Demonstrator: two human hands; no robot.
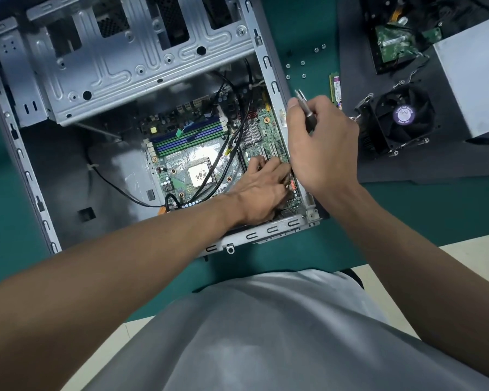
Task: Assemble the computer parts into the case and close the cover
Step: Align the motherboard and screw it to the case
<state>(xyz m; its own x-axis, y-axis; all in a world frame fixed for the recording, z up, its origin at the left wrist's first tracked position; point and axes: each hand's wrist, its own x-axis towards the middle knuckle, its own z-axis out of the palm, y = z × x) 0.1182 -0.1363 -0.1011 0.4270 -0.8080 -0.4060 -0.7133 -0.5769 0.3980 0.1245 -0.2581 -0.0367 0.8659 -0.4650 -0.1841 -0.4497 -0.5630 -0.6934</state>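
An open grey computer case lies on its side on a green mat. Inside it sits a green motherboard with a bare processor and empty blue and green memory slots. My left hand reaches into the case's near right corner, fingers down on the board near some red connectors; what the fingertips touch is hidden. My right hand hovers over the case's right wall and grips a dark screwdriver, tip pointing up and away.
Several loose screws lie on the mat right of the case. A memory stick, a black cooler fan, a hard drive and a grey metal box sit further right. Black cables cross the board.
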